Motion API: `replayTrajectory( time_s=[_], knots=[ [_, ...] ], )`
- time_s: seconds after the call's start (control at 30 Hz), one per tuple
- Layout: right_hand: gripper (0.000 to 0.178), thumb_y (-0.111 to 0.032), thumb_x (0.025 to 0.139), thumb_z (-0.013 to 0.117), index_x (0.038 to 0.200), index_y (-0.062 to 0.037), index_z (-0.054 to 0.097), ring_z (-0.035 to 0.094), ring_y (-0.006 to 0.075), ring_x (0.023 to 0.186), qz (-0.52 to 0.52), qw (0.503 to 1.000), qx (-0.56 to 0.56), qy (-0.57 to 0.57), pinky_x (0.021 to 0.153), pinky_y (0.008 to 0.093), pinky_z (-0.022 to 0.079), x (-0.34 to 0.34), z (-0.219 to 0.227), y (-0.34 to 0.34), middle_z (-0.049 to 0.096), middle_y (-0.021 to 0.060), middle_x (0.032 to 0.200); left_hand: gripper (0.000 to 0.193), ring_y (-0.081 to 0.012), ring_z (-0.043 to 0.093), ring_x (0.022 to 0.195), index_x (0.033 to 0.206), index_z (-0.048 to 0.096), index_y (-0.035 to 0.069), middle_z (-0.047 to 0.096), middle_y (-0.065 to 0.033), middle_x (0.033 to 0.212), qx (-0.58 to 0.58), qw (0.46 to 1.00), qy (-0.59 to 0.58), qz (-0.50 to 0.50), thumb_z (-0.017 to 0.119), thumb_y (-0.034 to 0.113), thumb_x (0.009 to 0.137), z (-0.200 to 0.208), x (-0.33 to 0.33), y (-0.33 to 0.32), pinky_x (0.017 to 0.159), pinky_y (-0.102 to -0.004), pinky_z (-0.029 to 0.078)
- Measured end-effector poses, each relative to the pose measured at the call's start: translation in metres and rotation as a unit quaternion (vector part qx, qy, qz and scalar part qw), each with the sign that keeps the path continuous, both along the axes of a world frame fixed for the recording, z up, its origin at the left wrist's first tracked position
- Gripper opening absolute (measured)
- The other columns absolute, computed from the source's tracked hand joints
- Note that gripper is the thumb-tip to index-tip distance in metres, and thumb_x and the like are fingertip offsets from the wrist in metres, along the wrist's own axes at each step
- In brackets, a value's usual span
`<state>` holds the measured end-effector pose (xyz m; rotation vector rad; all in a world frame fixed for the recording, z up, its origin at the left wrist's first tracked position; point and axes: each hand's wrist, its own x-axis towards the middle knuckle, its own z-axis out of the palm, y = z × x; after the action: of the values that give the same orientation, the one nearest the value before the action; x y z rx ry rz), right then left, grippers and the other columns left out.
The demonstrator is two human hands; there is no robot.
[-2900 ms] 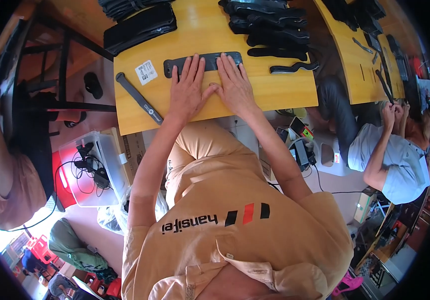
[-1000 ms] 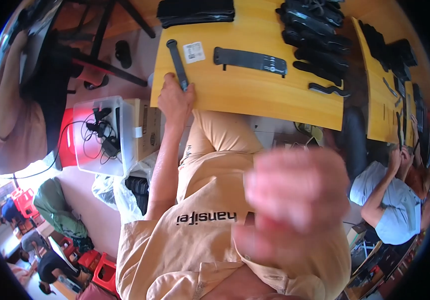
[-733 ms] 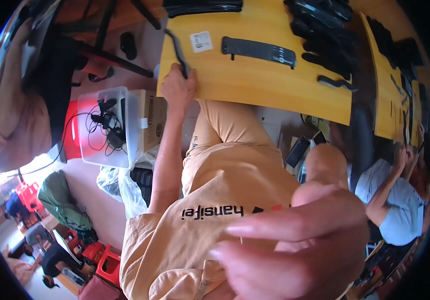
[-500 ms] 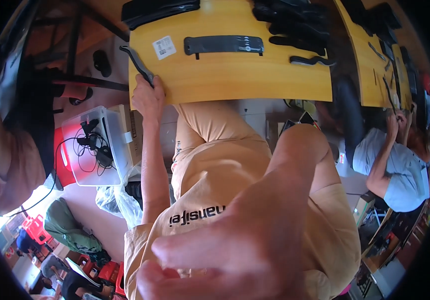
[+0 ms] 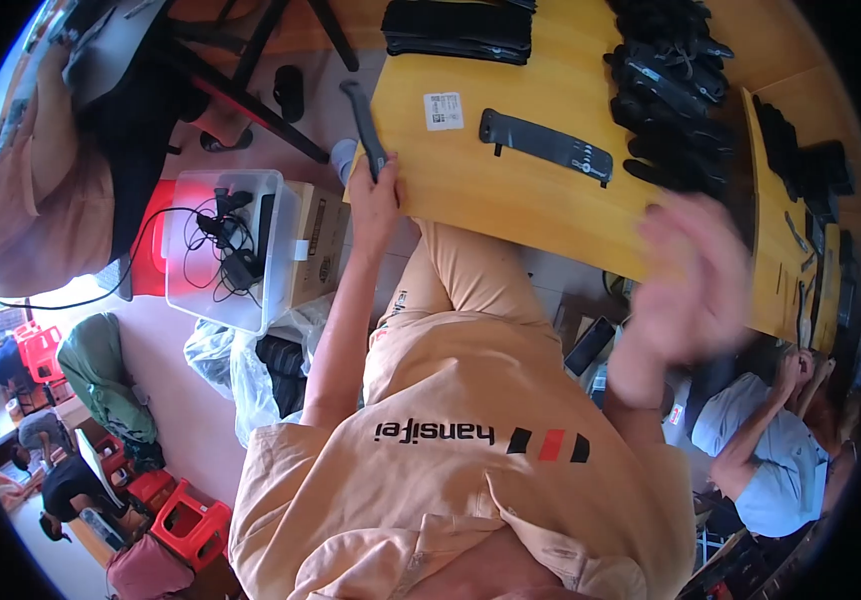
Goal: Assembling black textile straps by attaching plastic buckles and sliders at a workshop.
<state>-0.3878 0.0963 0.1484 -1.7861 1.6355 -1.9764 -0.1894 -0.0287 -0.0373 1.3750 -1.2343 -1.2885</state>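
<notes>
Two hands were out: my left hand (image 5: 375, 195) gripped the strip (image 5: 365, 130) at the table's (image 5: 510, 190) left edge, its length running away from me; my right hand (image 5: 695, 285) hung open and blurred, well apart.

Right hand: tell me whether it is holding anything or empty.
Empty, as far as shows: the right hand is raised off the yellow table, fingers spread and blurred. The left hand grips a dark bar.

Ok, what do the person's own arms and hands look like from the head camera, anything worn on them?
Both hands are bare: no gloves, rings or watch can be seen. The left hand is sharp, the right hand is blurred, so fine detail there cannot be told. The forearms are uncovered. Short sleeves of a tan T-shirt, with dark lettering and red and black slanted marks, end at the upper arms.
</notes>
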Motion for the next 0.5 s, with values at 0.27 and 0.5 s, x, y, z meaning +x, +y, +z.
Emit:
replayTrajectory(
  time_s=[0.27,0.5],
  knots=[
    [0.015,0.001,0.076,0.06,0.091,-0.001,0.064,0.061,0.0256,0.068,0.17,0.945,0.281,-0.011,0.061,0.0315,0.05,0.033,-0.13,-0.026,0.06,0.0121,0.078,0.043,-0.0077,0.04,0.048,0.101,0.055,0.001,0.049,-0.0024,0.057,0.161,0.94,0.293,-0.061,0.028,0.035,0.098,0.013,-0.006,0.035,0.044,-0.0217,0.031],
    [0.018,-0.001,0.073,0.067,0.091,-0.0018,0.065,0.059,0.0242,0.069,0.178,0.955,0.237,0.011,0.059,0.0317,0.049,0.039,-0.132,-0.022,0.058,0.01,0.083,0.03,-0.0093,0.055,0.07,0.111,0.051,0.003,0.058,-0.003,0.08,0.203,0.92,0.318,-0.105,0.037,0.026,0.098,0.026,-0.015,0.051,0.062,-0.0227,0.042]
  ],
)
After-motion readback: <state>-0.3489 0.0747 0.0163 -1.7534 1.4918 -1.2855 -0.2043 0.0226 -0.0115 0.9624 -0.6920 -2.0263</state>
